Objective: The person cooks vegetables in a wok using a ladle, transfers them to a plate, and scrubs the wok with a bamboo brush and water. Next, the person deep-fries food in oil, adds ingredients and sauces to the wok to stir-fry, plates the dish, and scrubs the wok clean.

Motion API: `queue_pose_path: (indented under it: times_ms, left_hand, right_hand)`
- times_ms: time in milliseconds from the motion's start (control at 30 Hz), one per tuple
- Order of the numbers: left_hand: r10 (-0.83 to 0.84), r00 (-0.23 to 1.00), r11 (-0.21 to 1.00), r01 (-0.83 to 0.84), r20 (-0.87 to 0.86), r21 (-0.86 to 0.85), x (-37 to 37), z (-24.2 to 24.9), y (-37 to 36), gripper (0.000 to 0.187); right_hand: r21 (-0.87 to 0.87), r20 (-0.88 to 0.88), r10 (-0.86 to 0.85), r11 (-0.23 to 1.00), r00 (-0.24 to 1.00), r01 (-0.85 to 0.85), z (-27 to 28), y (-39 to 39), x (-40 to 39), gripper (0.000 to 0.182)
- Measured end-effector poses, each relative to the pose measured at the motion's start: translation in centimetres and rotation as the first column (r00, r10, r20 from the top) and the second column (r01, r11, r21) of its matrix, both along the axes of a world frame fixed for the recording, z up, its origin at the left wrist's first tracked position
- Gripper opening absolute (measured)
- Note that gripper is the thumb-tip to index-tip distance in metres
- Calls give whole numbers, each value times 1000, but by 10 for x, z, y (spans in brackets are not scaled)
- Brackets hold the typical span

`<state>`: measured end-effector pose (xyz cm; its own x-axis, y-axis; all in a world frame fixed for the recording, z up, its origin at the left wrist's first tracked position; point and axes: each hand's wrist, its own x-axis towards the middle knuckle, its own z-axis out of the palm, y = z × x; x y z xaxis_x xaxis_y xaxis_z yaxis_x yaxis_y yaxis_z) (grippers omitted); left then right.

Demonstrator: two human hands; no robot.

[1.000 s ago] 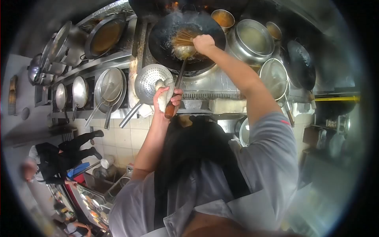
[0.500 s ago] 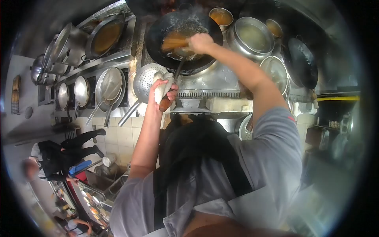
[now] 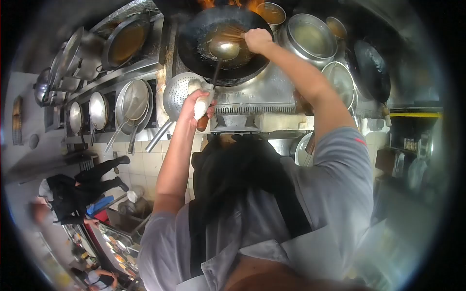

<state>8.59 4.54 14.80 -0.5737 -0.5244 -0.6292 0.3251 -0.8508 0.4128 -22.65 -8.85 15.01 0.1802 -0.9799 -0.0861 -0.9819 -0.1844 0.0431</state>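
My left hand (image 3: 193, 105) is closed around a ladle and a white cloth (image 3: 200, 107). The ladle's wooden handle end (image 3: 202, 124) sticks out below my fingers, and its round metal bowl (image 3: 224, 49) is inside the black wok (image 3: 194, 29). My right hand (image 3: 258, 40) grips a bamboo wok brush (image 3: 232, 33). Its bristles lie over the wok just beyond the ladle bowl, partly blurred. Some wet, brownish liquid shows at the wok's bottom. A perforated skimmer (image 3: 177, 95) rests beside my left hand.
Flames (image 3: 223, 4) rise behind the wok. Right of it stand pots, including a large one with pale liquid (image 3: 310, 41), and a strainer (image 3: 338, 80). More strainers (image 3: 135, 102) and a pan of brown liquid (image 3: 127, 42) are at left. Another person (image 3: 65, 196) stands at lower left.
The ladle bowl has turned and come into clearer view in the wok. My right hand and the brush have moved up and to the right. Flames now show behind the wok.
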Motion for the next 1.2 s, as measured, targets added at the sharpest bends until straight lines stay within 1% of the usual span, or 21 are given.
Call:
queue_pose_path:
  times_ms: [33,100,167,233,300,333,400,433,467,567,600,633,700,833,867,900,967,1033,1067,1100,1200]
  left_hand:
    - [-13,1000,1000,13,0,-3,3,3,-6,30]
    - [-95,994,993,98,49,-63,8,4,-15,29]
    - [-92,981,989,110,170,-103,21,-2,-20,26]
    - [-102,922,958,192,373,-213,29,-6,-26,24]
    - [-131,925,961,207,357,-183,32,0,-32,23]
    - [-162,928,959,228,336,-170,34,4,-45,22]
    - [-152,929,955,226,338,-193,38,1,-48,23]
    - [-147,923,951,230,356,-205,46,0,-48,23]
    - [-151,923,950,235,355,-207,51,-3,-51,23]
    - [-200,970,966,218,136,-138,61,-15,-69,22]
    - [-226,974,973,224,-34,-51,65,-18,-74,23]
    - [-225,952,970,238,-206,40,68,-23,-76,23]
    - [-222,972,974,224,-81,16,73,-25,-66,22]
    - [-199,957,979,203,-211,-1,75,-34,-72,21]
    - [-199,947,978,208,-253,9,74,-32,-75,22]
    - [-191,937,977,209,-293,30,77,-32,-72,23]
    - [-223,945,974,228,-240,-9,85,-41,-77,24]
    - [-253,950,967,246,-181,-58,93,-37,-85,25]
    - [-283,957,956,276,-68,-98,97,-31,-87,26]
    - [-309,950,940,312,46,-135,99,-27,-90,28]
    - [-371,917,926,377,-146,14,93,-24,-117,26]
  right_hand:
    - [-41,4,-29,999,1000,29,7,7,12,22]
    - [110,88,14,994,996,-23,-2,18,21,27]
    - [7,171,81,996,982,-84,-19,30,8,26]
    - [116,-50,-63,991,997,69,-2,-5,-3,26]
    - [42,-20,-95,995,995,96,14,-2,28,27]
    - [127,16,-111,986,994,108,15,5,46,29]
    - [199,210,-32,980,977,-10,-37,-2,42,33]
    - [122,29,-160,980,987,156,-35,-2,36,29]
    - [103,41,-178,979,983,173,-28,-5,37,32]
    - [63,24,-210,976,977,208,12,7,70,36]
    - [41,154,-234,972,960,231,6,8,77,33]
    - [135,120,-148,982,982,131,-5,5,76,33]
    - [136,44,-233,965,972,225,-18,4,67,30]
    - [-2,11,-278,960,960,278,8,-3,81,25]
    - [5,82,-308,951,948,309,8,0,88,27]
    - [156,42,-341,930,939,331,-7,-5,89,35]
    - [109,237,-145,987,961,122,-62,2,75,43]
    - [130,151,-122,986,981,102,-44,8,41,46]
    - [241,46,-200,953,979,184,-16,6,34,43]
    - [206,-116,-220,948,969,240,11,5,33,37]
    - [75,-181,-211,971,961,227,21,-7,46,28]
